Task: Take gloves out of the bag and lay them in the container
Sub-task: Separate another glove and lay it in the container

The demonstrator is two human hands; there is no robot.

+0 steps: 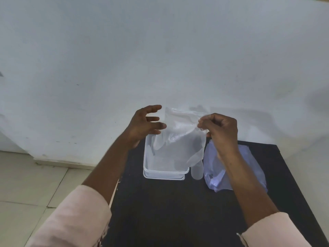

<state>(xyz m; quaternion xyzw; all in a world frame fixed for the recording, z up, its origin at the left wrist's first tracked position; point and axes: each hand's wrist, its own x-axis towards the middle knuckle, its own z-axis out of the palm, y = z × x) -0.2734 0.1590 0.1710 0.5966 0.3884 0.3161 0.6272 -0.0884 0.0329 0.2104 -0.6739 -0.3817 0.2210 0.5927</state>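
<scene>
A thin clear plastic glove point(179, 138) hangs in the air above the clear rectangular container point(163, 172), which stands on a small black table point(178, 211). My right hand point(219, 131) pinches the glove's upper right edge. My left hand point(146, 124) is open, fingers spread, beside the glove's left edge, its fingertips close to or just touching the plastic. One glove finger point(197, 172) dangles past the container's right rim. The bluish translucent bag point(249, 168) lies crumpled on the table to the right, partly hidden by my right forearm.
A pale wall point(160, 50) rises directly behind the table. Tiled floor point(26, 184) shows to the left. The table's left edge runs under my left forearm.
</scene>
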